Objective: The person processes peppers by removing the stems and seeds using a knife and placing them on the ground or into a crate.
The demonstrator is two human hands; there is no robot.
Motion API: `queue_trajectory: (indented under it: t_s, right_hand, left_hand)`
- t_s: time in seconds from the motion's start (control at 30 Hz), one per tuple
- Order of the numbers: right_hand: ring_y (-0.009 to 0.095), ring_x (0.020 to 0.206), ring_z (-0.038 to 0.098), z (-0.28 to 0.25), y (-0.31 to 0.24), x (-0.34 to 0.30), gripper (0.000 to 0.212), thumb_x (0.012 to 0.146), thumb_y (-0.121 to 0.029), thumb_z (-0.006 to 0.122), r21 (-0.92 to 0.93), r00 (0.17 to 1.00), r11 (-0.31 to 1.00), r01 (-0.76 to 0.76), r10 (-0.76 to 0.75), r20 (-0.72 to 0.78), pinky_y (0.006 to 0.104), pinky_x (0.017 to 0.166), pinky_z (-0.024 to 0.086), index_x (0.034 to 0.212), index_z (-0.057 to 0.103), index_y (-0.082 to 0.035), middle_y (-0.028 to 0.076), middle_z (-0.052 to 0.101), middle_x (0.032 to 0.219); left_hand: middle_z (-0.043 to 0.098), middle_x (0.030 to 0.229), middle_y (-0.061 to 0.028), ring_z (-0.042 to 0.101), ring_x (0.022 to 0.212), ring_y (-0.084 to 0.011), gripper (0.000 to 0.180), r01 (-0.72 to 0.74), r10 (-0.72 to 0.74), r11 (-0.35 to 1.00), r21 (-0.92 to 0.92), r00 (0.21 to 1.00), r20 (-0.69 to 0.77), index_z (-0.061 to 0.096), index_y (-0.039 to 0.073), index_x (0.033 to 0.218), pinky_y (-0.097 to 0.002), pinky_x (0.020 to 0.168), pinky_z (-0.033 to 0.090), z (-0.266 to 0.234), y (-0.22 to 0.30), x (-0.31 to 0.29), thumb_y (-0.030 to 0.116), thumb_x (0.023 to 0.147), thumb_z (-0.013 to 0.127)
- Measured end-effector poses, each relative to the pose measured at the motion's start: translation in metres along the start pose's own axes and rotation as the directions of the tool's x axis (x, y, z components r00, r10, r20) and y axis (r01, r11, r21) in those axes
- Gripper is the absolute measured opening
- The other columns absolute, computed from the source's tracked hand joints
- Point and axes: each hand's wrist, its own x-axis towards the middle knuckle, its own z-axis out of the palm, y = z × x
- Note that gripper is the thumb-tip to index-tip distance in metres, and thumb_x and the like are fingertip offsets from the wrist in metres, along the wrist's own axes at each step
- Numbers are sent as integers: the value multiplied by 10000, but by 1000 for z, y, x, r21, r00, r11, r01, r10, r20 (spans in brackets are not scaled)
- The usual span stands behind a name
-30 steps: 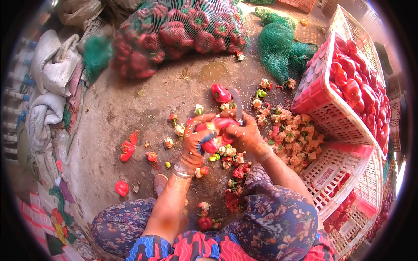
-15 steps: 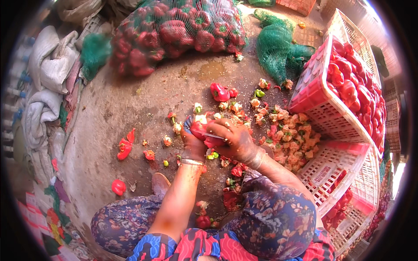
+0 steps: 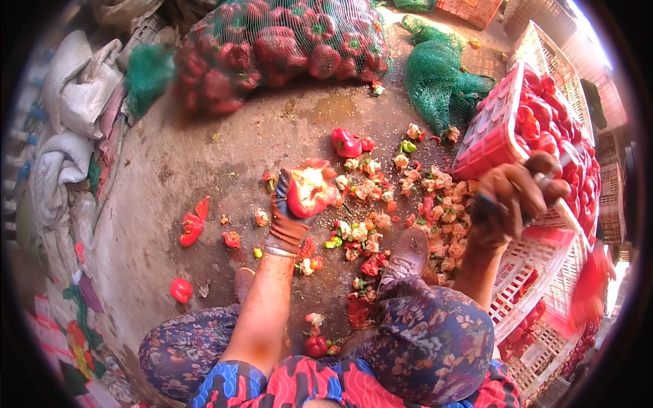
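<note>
My left hand (image 3: 290, 214) is wrapped round a red bell pepper (image 3: 307, 194), cut open with its pale inside facing up. Out to the right, my right hand (image 3: 513, 197) is raised by the near corner of the upper crate (image 3: 486, 139). Its fingers are curled and smeared by motion; a pale glint shows among them, but what it belongs to is unclear. Beyond that hand, a blurred red pepper piece (image 3: 590, 289) is in the air at the right. Red pepper pieces fill the upper crate.
Pepper cores (image 3: 452, 221) lie heaped between my feet and the crates. A whole red pepper (image 3: 346, 143) rests on the floor ahead. Farther off are a full net sack of peppers (image 3: 286, 51) and a crumpled green net (image 3: 439, 75). A lower crate (image 3: 530, 265) stands right; pale sacks (image 3: 75, 95) lie left.
My right hand, which held a knife blade against the pepper, has swung right to the crates. A red piece now flies there. My left hand keeps the pepper, its cut inside now showing.
</note>
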Motion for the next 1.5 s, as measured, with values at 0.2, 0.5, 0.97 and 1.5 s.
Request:
queue_trajectory:
  t_s: [0.2,0.5,0.97,1.5]
  right_hand:
    - [333,915,675,-15,105,26,578,724,-218,825,-840,919,-434,325,355,172,426,731,554,1248,605,-115,165,643,1121]
    - [279,756,706,-45,113,27,457,715,-240,775,-918,892,-393,-45,399,-214,378,647,547,1115,671,-45,155,698,822]
    - [359,768,679,-59,109,5,384,725,-316,756,-814,910,-579,49,362,-203,449,652,536,980,642,-53,150,673,795]
    - [134,600,637,-95,89,-16,270,910,-230,666,-639,733,378,-670,203,-649,286,478,489,1099,622,-42,51,669,806]
  left_hand:
    - [586,1303,-167,545,1239,-288,639,123,-122,980,155,992,-14,461,15,1359,-463,1087,419,-10,-19,-8,535,989,473]
    - [647,1231,-132,642,1119,-221,357,140,-125,979,147,987,-105,540,-12,1312,-366,993,517,-2,-29,-27,199,1038,450]
    - [561,1359,-199,577,1226,-337,521,331,-315,941,74,933,-175,463,-32,1395,-489,1073,450,-36,-48,-26,310,1012,378]
    - [463,1463,-123,462,1342,-216,756,-77,90,909,409,996,-14,245,48,1543,-367,1152,337,28,-57,-13,543,1006,438]
